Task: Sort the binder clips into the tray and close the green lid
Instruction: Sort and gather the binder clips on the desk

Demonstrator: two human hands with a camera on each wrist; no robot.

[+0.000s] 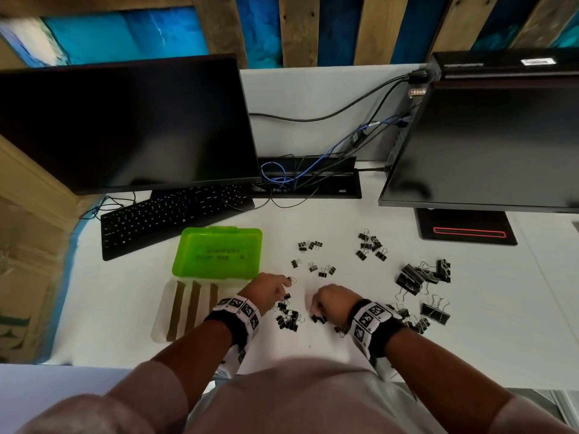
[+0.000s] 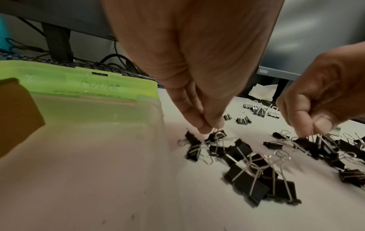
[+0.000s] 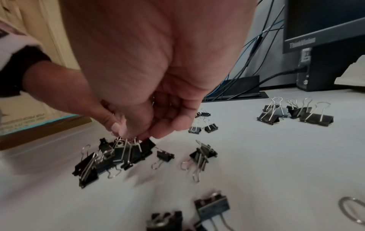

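Black binder clips of three sizes lie scattered on the white desk (image 1: 344, 346): small ones (image 1: 313, 267), large ones (image 1: 419, 277), and a pile (image 1: 286, 319) between my hands. My left hand (image 1: 286, 281) (image 2: 209, 128) pinches the wire handle of one small clip (image 2: 216, 135) just right of the tray. My right hand (image 1: 315, 308) (image 3: 134, 134) pinches the wire handles of a cluster of clips (image 3: 126, 153) that touches the desk. The clear tray (image 1: 159, 321) (image 2: 98, 140) has brown dividers. Its green lid (image 1: 219, 252) (image 2: 79, 81) lies folded open behind it.
A black keyboard (image 1: 169, 217) sits behind the lid under the left monitor (image 1: 125, 126). The right monitor (image 1: 488, 145) and its base (image 1: 466, 230) stand at the back right. Cables (image 1: 297, 177) run into a desk slot. The desk's front edge is near my body.
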